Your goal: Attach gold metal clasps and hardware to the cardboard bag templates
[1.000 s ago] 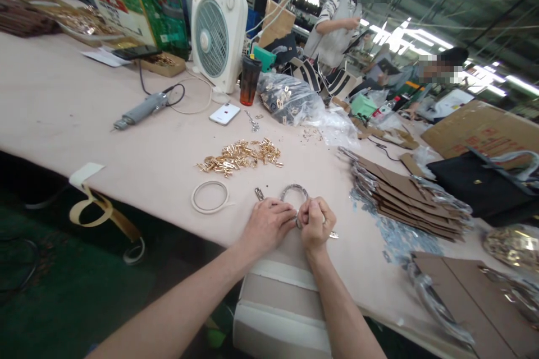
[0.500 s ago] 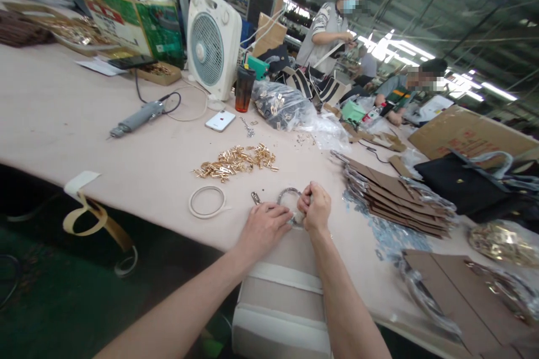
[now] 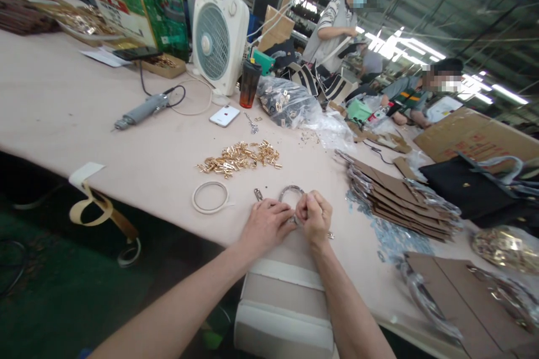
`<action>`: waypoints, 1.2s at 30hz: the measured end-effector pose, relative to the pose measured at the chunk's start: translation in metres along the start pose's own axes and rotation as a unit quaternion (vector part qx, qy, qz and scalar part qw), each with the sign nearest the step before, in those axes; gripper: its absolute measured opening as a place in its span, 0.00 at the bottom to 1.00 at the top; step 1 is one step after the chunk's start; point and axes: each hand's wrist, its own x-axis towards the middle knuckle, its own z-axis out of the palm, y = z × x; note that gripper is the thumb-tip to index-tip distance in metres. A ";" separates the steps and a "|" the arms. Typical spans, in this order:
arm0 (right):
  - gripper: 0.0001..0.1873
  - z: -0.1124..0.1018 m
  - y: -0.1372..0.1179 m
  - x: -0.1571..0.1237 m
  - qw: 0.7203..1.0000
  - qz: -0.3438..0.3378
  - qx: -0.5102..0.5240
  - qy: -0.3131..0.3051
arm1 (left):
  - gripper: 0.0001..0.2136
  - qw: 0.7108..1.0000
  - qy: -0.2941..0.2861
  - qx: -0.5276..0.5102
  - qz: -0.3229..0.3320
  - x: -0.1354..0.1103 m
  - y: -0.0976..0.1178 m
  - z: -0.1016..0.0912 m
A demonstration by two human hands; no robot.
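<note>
My left hand and my right hand meet at the near edge of the table, both pinching at the base of a curved plastic-wrapped bag handle. The handle belongs to a beige bag with white bands that lies under my wrists and hangs over the table edge. What the fingertips grip is hidden between the two hands. A small metal clip lies just left of the handle.
A white tape ring and a pile of gold metal fittings lie beyond my left hand. Stacked brown wrapped pieces sit to the right. Farther off are a phone, a grey power tool, a fan, and two people working.
My right hand rose towards the top of the handle half a second ago and has come back down beside my left hand. The left hand has barely moved.
</note>
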 end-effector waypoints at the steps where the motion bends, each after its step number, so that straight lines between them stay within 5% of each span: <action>1: 0.21 -0.001 -0.004 0.001 0.999 -0.006 0.030 0.014 | 0.12 1.000 0.001 0.000 0.001 0.000 0.000 -0.001; 5: 0.20 -0.004 -0.018 0.006 0.996 -0.020 0.079 0.020 | 0.17 1.000 0.001 0.002 0.006 -0.002 0.000 -0.001; 17: 0.22 0.002 -0.009 -0.006 0.999 -0.015 -0.026 -0.036 | 0.12 1.000 -0.008 0.008 0.005 -0.001 0.001 0.001; 23: 0.18 0.003 -0.021 -0.008 0.990 -0.117 0.078 0.012 | 0.14 1.000 -0.008 0.021 -0.003 0.000 0.002 0.001; 36: 0.20 0.003 -0.007 -0.003 0.998 -0.012 0.064 0.016 | 0.12 0.999 -0.019 0.027 -0.004 0.000 0.004 0.001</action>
